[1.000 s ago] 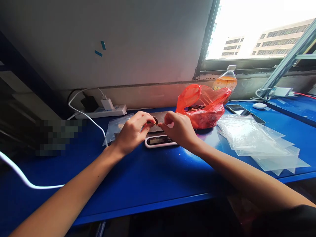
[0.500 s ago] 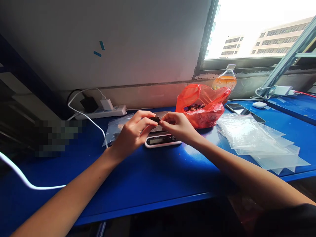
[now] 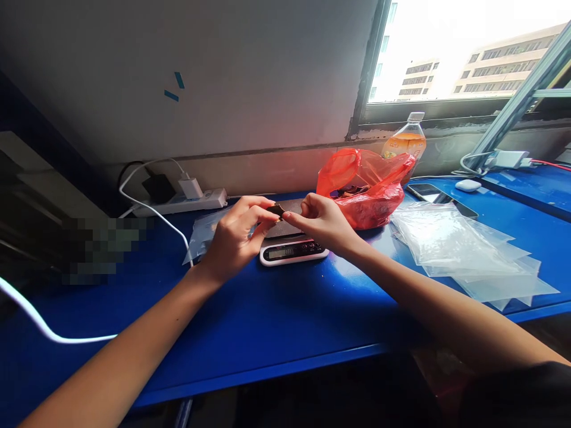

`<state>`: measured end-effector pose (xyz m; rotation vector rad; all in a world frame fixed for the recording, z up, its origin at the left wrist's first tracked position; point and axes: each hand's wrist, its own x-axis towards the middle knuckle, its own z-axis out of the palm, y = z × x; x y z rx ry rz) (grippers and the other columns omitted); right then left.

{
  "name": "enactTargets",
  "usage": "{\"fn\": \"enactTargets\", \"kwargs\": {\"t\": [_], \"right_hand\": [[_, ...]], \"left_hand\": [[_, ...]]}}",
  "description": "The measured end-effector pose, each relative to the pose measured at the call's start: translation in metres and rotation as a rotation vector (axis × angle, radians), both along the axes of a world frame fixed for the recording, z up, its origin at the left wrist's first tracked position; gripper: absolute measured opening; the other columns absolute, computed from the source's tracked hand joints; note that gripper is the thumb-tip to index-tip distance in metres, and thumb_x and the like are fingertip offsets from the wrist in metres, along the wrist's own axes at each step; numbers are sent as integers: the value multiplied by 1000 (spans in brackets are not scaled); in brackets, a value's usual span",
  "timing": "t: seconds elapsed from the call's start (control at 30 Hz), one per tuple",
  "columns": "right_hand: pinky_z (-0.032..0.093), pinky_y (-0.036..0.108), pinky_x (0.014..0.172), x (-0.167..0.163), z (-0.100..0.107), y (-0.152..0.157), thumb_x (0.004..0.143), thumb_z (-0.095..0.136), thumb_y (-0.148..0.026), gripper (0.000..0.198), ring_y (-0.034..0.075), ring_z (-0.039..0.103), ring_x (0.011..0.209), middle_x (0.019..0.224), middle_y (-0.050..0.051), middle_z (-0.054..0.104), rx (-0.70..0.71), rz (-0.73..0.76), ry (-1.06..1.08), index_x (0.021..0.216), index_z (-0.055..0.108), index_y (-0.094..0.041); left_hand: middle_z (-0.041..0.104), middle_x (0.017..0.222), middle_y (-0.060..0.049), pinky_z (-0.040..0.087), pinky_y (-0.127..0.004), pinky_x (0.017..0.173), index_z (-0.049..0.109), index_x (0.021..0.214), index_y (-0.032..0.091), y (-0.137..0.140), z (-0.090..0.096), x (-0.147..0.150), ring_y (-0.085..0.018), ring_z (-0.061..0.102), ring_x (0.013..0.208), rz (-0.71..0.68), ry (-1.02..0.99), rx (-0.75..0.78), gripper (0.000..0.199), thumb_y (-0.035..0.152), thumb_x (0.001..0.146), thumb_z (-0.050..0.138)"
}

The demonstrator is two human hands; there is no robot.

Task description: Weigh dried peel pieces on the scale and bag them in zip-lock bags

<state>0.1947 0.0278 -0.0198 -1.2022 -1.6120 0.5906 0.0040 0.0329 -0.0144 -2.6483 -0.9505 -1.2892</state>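
A small dark flat piece (image 3: 276,210), its kind unclear, is pinched between the thumb and fingertips of my left hand (image 3: 238,235). From the other side my right hand (image 3: 323,221) reaches in, its thumb and finger at the right end of the piece. Both hands are over a digital kitchen scale (image 3: 293,252) with a dark top plate and a white-rimmed front; its display digits are too small to read. Just behind my right hand stands a red plastic bag (image 3: 370,205) with dark pieces (image 3: 352,191) in its open mouth.
Beside my left hand lies a clear plastic bag (image 3: 200,238). Several clear zip bags (image 3: 446,238) are stacked at the right, with a phone (image 3: 430,193) and a white case (image 3: 468,185) behind. A bottle (image 3: 407,142) stands by the window. A white cable (image 3: 172,223) runs from the power strip (image 3: 209,201).
The dark piece has turned slightly in my fingers, and my right hand's fingers have lifted and spread a little. The view has shifted slightly.
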Motion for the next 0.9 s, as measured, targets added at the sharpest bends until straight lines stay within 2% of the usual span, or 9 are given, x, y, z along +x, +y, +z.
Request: {"fn": "enactTargets", "kwargs": {"t": [0.1, 0.17, 0.27, 0.37, 0.43, 0.53, 0.67, 0.8, 0.9], "right_hand": [[33, 22, 52, 7, 10, -2, 75, 63, -37, 27, 8, 44, 57, 60, -4, 48, -9, 114, 42, 64, 46, -18], [36, 23, 55, 14, 19, -4, 75, 60, -32, 19, 9, 49, 59, 62, -2, 53, 18, 129, 100, 67, 52, -17], [40, 24, 58, 28, 29, -7, 73, 59, -27, 14, 10, 52, 61, 63, 0, 56, 99, 50, 140, 67, 56, -15], [43, 27, 61, 49, 36, -5, 72, 57, -23, 10, 12, 55, 64, 66, 2, 60, 184, -92, 77, 67, 59, -15], [44, 29, 64, 69, 39, 1, 70, 55, -20, 9, 13, 57, 66, 68, 3, 63, 216, -209, -68, 67, 62, -15], [40, 30, 62, 102, 42, 15, 67, 56, -16, 8, 14, 54, 62, 65, 4, 63, 203, -370, -373, 61, 62, -16], [33, 29, 55, 137, 40, 35, 68, 57, -22, 15, 12, 46, 54, 55, 4, 55, 107, -516, -649, 53, 55, -17], [30, 27, 53, 147, 35, 51, 74, 57, -34, 22, 14, 50, 55, 60, 6, 59, -31, -491, -924, 60, 56, -17], [31, 28, 55, 141, 34, 63, 77, 55, -34, 23, 18, 57, 62, 69, 11, 65, -58, -453, -1058, 68, 61, -14]], "left_hand": [[64, 105, -5, 57, -30, 86, 65, 88, 20, 1, 0, 1, -18, 63, 101, 23, -65, -96, 12, 25, 89, 54], [65, 101, -5, 58, -29, 83, 65, 87, 19, 2, -1, 1, -17, 63, 98, 28, -103, -147, 11, 25, 87, 56], [67, 96, -4, 58, -28, 81, 65, 85, 18, 6, -5, 1, -17, 65, 93, 42, -122, -185, 10, 25, 86, 57], [69, 97, -5, 57, -30, 82, 65, 85, 18, 14, -14, 5, -17, 66, 91, 86, -106, -202, 11, 25, 87, 56], [70, 101, -6, 55, -35, 88, 64, 86, 19, 21, -21, 10, -20, 66, 96, 141, -66, -212, 10, 24, 86, 56], [69, 112, -7, 45, -45, 103, 64, 96, 20, 28, -28, 14, -27, 58, 118, 184, 8, -199, 15, 22, 82, 62], [67, 120, -11, 33, -53, 109, 63, 105, 18, 26, -24, 6, -31, 49, 129, 250, 88, -27, 23, 27, 84, 62], [70, 111, -10, 39, -49, 105, 65, 101, 16, 25, -15, -8, -30, 53, 123, 305, 79, 53, 21, 29, 87, 56], [71, 106, -9, 40, -46, 104, 66, 96, 16, 28, -15, -13, -29, 55, 120, 323, 96, 47, 20, 28, 86, 54]]}}
